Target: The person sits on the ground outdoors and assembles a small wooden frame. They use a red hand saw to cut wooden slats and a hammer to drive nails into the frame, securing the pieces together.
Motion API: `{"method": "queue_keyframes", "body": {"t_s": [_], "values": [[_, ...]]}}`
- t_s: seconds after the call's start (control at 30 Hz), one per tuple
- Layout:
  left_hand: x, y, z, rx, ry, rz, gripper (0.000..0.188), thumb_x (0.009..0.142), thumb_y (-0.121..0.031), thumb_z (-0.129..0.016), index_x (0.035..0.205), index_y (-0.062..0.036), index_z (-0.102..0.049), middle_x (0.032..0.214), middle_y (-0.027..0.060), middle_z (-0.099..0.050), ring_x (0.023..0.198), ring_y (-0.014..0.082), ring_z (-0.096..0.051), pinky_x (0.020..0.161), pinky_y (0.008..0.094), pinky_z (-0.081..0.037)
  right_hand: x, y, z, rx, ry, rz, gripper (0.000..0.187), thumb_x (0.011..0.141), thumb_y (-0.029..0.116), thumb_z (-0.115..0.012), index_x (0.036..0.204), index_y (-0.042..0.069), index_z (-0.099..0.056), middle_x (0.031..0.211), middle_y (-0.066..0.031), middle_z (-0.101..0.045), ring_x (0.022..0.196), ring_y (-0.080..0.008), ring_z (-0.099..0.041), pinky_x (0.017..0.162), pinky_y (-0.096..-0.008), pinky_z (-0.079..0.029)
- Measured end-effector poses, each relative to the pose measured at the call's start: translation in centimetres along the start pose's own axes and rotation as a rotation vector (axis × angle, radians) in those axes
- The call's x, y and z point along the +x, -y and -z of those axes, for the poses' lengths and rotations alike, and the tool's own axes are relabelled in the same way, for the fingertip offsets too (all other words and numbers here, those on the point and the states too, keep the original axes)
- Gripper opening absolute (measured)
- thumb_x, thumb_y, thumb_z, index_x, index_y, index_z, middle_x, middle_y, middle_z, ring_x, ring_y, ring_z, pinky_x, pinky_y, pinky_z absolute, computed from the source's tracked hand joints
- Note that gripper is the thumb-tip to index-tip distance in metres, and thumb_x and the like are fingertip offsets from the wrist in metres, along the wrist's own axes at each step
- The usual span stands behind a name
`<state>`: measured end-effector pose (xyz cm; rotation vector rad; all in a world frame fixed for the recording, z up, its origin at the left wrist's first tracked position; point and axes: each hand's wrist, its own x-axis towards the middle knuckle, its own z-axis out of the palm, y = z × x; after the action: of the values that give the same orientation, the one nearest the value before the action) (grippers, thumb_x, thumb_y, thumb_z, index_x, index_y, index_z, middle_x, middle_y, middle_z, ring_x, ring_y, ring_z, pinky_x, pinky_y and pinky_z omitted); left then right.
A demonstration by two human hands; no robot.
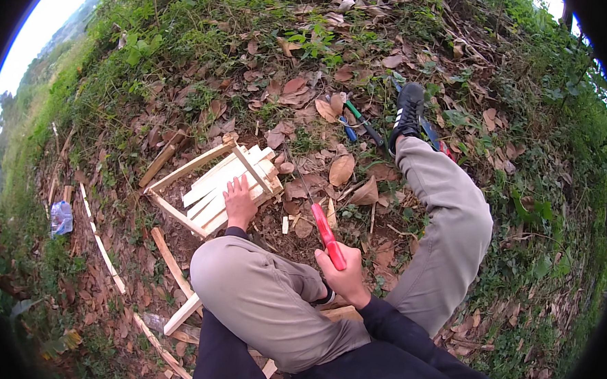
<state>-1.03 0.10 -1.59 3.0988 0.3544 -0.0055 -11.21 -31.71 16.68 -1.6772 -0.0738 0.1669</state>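
My left hand [240, 201] lies with its fingers spread on pale wooden slats [211, 185], which sit side by side on the ground. A frame of thin wooden strips [193, 165] stands around and over part of the slats. In my right hand [346, 274], the fingers are wrapped round the red handle of a saw [326, 233]. Its long thin blade points away from me, seen nearly edge-on, with the tip close to the slats' right end. The blade's teeth cannot be made out. A small wood offcut [285, 224] lies between the slats and the saw.
My bent legs flank the work. Green-handled cutters [363, 122] and a blue-handled tool [348, 129] lie near my shoe [408, 113]. Long wooden strips [101, 244] and loose pieces [171, 261] lie at left, beside a plastic bag [61, 218]. Dry leaves cover the sloping ground.
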Motion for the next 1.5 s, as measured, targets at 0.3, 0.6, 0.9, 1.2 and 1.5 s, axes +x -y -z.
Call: {"method": "queue_keyframes", "body": {"t_s": [0.3, 0.6, 0.9, 1.2, 1.5], "values": [[0.9, -0.4, -0.1, 0.062, -0.032, -0.08, 0.078, 0.077, -0.014, -0.068, 0.148, -0.0005, -0.04, 0.142, 0.0281, -0.049, 0.133, 0.0479, -0.048, 0.101, 0.0615, -0.047, 0.6, 0.9, 0.3, -0.014, 0.002, 0.001, 0.027, 0.09, 0.012, -0.07, 0.069, 0.002, -0.055, 0.057, 0.0026, -0.049, 0.053, -0.0063, -0.04, 0.05, -0.0285, -0.034], [0.9, -0.1, -0.1, -0.007, -0.095, -0.064, 0.082, 0.072, -0.016, -0.071, 0.147, -0.001, -0.042, 0.141, 0.0278, -0.051, 0.129, 0.0483, -0.051, 0.101, 0.0617, -0.046, 3.6, 0.3, -1.5, -0.116, 0.154, 0.1, 0.029, 0.082, 0.013, -0.066, 0.064, 0.0, -0.049, 0.052, -0.0056, -0.042, 0.049, -0.0118, -0.039, 0.049, -0.0341, -0.035], [0.8, -0.1, -0.2, 0.007, -0.054, -0.074, 0.088, 0.067, -0.014, -0.072, 0.148, -0.0006, -0.041, 0.141, 0.028, -0.051, 0.129, 0.0478, -0.051, 0.101, 0.0588, -0.047, 5.5, -1.7, -2.6, -0.134, 0.201, 0.026, 0.029, 0.08, 0.014, -0.066, 0.063, -0.001, -0.049, 0.051, -0.0093, -0.042, 0.046, -0.0153, -0.04, 0.048, -0.0356, -0.037], [0.8, 0.2, 0.4, -0.001, -0.047, -0.093, 0.09, 0.063, -0.011, -0.074, 0.146, 0.0017, -0.042, 0.139, 0.027, -0.052, 0.129, 0.0457, -0.051, 0.101, 0.053, -0.048, 5.8, -1.7, -2.6, -0.136, 0.192, 0.001, 0.027, 0.079, 0.014, -0.065, 0.063, -0.002, -0.05, 0.051, -0.0124, -0.043, 0.045, -0.018, -0.04, 0.048, -0.0365, -0.037], [0.8, 0.9, -0.3, 0.043, -0.069, -0.124, 0.093, 0.063, -0.016, -0.075, 0.148, 0.0004, -0.04, 0.14, 0.0273, -0.05, 0.127, 0.0461, -0.053, 0.1, 0.0565, -0.049, 5.5, -0.4, -2.5, -0.162, 0.212, -0.009, 0.025, 0.078, 0.013, -0.065, 0.062, -0.001, -0.05, 0.051, -0.0141, -0.046, 0.044, -0.0186, -0.043, 0.048, -0.037, -0.038]]}}
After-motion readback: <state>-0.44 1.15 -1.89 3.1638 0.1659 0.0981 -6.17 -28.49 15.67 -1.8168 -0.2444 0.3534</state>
